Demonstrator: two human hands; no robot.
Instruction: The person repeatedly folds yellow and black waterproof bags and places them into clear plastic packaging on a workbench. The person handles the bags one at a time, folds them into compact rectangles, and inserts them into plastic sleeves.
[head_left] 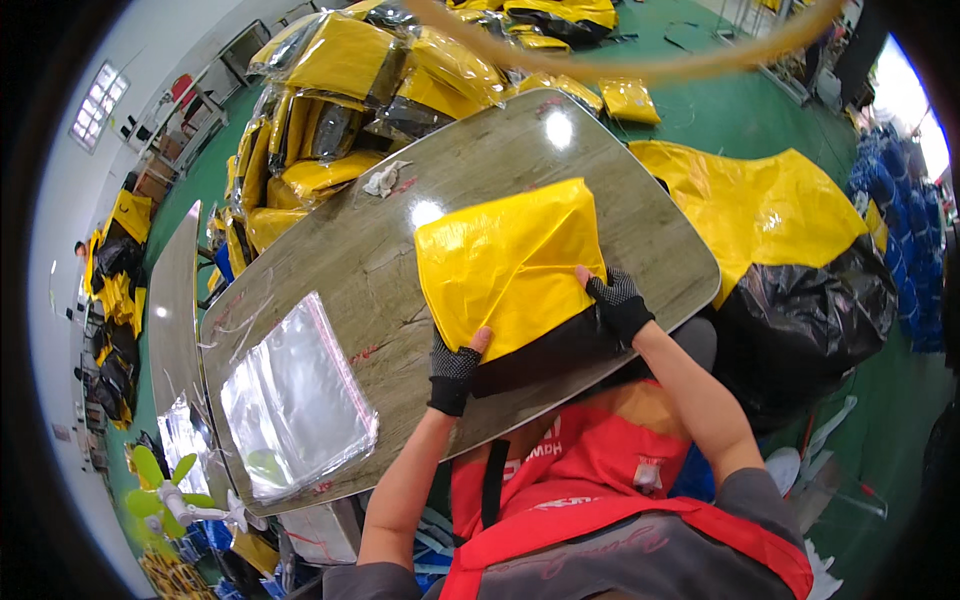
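A folded yellow and black plastic-coated item [510, 265], perhaps a garment or bag, lies near the front of the wood-look table [400, 230]. My left hand [455, 370], in a black dotted fingerless glove, grips its near left corner, thumb on top. At the right edge my right hand [615, 300], gloved the same way, has its thumb on the yellow face and its fingers around the side. The fingers beneath the item are partly hidden. Left of it on the table rests a stack of clear plastic bags [298, 398].
Bagged yellow and black bundles [340, 60] are heaped beyond the table's far left edge. A loose yellow and black pile [770, 220] stands at the right. A crumpled white scrap [385, 180] lies on the table. At the lower left is a small green-bladed fan [170, 497].
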